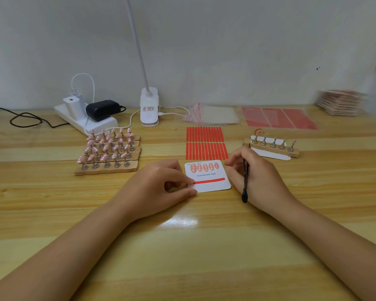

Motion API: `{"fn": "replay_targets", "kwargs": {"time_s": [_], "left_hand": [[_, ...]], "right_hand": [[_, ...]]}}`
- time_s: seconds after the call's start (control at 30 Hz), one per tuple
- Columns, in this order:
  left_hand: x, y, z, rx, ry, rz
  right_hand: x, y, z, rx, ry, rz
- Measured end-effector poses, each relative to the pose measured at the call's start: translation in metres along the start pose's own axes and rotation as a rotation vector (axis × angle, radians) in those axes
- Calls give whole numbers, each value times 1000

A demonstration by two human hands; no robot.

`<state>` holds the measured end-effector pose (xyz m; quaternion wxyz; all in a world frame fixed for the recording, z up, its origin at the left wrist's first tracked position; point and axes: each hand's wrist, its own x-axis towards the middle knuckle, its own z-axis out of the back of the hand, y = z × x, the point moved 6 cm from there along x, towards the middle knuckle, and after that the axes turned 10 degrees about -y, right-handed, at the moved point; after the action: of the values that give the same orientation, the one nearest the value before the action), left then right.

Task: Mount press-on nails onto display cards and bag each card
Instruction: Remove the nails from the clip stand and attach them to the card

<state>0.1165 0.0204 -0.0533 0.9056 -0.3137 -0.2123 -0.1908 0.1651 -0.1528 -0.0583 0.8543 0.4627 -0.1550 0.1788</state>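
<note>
Hands at display card, five nails mounted.
Left hand pinches card's 9 o'clock edge; right hand grips tweezers at 3 o'clock.

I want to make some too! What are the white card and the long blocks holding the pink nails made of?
The white card looks like thin matte cardboard: flat, printed, with rounded corners. The long blocks look like bare wood: tan with rough edges. The little stands on them shine like metal, though I can't be sure.
</note>
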Motion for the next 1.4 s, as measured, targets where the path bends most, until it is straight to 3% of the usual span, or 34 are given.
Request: {"fn": "replay_targets", "kwargs": {"time_s": [0.17, 0.43, 0.5, 0.63, 0.83, 1.2, 1.33, 1.4], "left_hand": [[2, 3, -1, -17, -5, 5], [1, 6, -1, -21, -27, 29], [4, 8, 3, -91, -90, 127], [8, 12, -1, -514, -176, 526], [8, 6, -8, -782, -142, 667], [9, 12, -13, -882, -36, 740], [9, 14, -14, -907, -19, 757], [9, 14, -14, -923, -16, 766]], "right_hand": [[-2, 0, -7, -16, 82, -21], [-2, 7, -3, 322, 8, -116], [-2, 9, -3, 442, -27, -130], [0, 7, -2, 603, -92, -158], [1, 10, 2, 548, -124, -74], [5, 8, -3, 412, -130, 13], [8, 7, 5, 540, -250, -81], [6, 16, 15, 467, -330, 27]]}}
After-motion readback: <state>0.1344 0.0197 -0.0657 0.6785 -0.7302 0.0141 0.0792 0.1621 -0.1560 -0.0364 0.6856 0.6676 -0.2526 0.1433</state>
